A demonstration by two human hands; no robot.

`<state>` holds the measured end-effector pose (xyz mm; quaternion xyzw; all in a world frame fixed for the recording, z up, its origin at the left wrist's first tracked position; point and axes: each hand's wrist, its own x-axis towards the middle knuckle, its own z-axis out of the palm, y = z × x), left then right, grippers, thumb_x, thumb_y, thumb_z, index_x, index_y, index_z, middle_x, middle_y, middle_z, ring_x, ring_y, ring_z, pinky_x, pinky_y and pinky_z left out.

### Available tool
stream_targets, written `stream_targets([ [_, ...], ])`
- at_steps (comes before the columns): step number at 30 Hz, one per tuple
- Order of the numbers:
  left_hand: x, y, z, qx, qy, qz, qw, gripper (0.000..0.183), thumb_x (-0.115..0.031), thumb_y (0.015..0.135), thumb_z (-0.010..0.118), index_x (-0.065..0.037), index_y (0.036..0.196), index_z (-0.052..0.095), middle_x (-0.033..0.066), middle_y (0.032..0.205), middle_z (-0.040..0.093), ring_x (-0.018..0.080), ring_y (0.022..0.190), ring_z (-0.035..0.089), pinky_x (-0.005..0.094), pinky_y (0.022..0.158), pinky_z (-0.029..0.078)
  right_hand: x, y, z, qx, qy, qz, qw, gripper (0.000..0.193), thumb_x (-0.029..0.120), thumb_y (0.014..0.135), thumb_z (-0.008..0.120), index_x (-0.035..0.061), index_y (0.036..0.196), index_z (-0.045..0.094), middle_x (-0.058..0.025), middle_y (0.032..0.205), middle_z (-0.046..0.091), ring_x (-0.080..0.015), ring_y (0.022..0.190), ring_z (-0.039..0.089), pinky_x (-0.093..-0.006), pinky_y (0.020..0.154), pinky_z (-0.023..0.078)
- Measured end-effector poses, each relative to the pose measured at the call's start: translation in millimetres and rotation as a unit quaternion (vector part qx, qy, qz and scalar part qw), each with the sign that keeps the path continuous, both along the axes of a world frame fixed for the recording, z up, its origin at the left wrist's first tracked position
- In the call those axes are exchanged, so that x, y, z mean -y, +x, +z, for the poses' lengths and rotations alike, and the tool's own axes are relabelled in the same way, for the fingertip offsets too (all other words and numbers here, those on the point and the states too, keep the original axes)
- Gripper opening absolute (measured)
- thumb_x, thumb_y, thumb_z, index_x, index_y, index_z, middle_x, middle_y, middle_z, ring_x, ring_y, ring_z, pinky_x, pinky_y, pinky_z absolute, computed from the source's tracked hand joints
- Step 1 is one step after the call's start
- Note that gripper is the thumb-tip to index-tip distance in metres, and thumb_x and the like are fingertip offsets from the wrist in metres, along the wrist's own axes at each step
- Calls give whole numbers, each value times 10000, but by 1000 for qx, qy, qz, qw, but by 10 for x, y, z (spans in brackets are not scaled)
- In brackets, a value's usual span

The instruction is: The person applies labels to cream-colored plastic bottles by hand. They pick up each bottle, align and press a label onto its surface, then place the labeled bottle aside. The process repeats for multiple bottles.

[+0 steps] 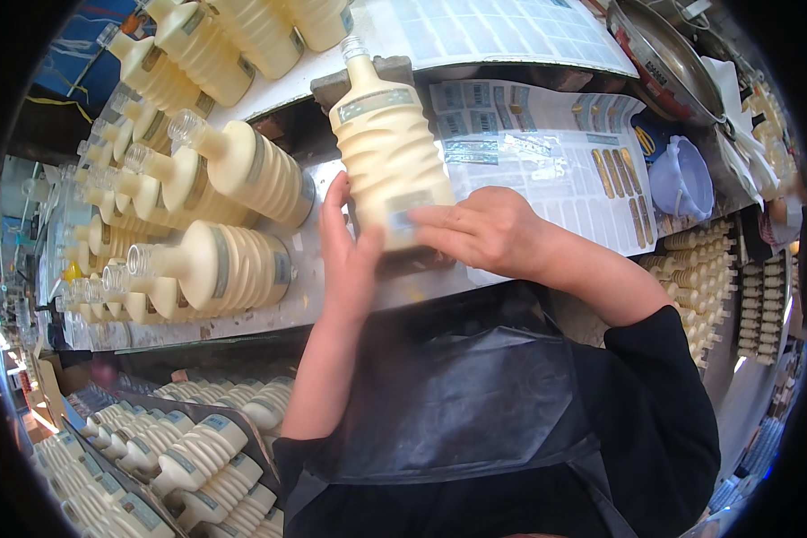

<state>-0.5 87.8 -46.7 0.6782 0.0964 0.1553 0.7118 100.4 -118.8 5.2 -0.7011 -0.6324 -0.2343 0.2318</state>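
Note:
A cream-coloured glass bottle with wavy ridges and a clear threaded neck lies in front of me, its neck pointing away. Near the neck it rests against a dark block. My left hand is closed around the left side of its lower end, fingers along the side and thumb near the base. At the lower right of the bottle is my right hand, its fingers together and their tips on a small bluish label. The fingertips are slightly blurred and partly cover that label.
Several similar bottles lie in rows at the left of the table. Label sheets spread to the right, beside a light purple bucket and a large metal pan. Boxed bottles stand low at left, with more rows at right.

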Motion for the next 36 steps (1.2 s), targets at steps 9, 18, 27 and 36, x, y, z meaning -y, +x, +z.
stream_targets([
  [9, 203, 73, 89, -39, 29, 62, 997, 756, -219, 888, 738, -6, 1514, 370, 169, 1431, 465, 272, 1364, 437, 401, 1158, 347, 117, -53, -155, -1, -1, -22, 1000, 179, 134, 789, 731, 131, 962, 689, -12, 1121, 723, -147, 580, 641, -295, 492, 490],
  [18, 229, 5, -22, 2, -57, 55, 997, 691, -131, 962, 670, -20, 1559, 340, 172, 1520, 431, 255, 1377, 440, 398, 1161, 353, 3, -186, -59, -521, 40, -229, 821, 498, 228, 850, 777, 10, 1254, 583, -25, 816, 595, -138, 633, 575, -290, 613, 475],
  [27, 343, 16, 67, -15, -54, 70, 996, 759, -99, 927, 699, 3, 1564, 298, 207, 1515, 419, 277, 1391, 441, 404, 1153, 378, -162, -111, -124, -599, 36, -276, 751, 718, 293, 748, 858, 17, 1301, 493, 13, 778, 474, -98, 706, 486, -277, 645, 444],
  [36, 344, 18, 97, -17, -54, 76, 995, 785, -96, 904, 727, 9, 1558, 305, 197, 1481, 453, 265, 1362, 468, 395, 1127, 408, -148, -130, -164, -592, 51, -267, 758, 715, 290, 749, 859, 14, 1302, 500, 21, 783, 458, -88, 717, 473, -266, 650, 430],
])
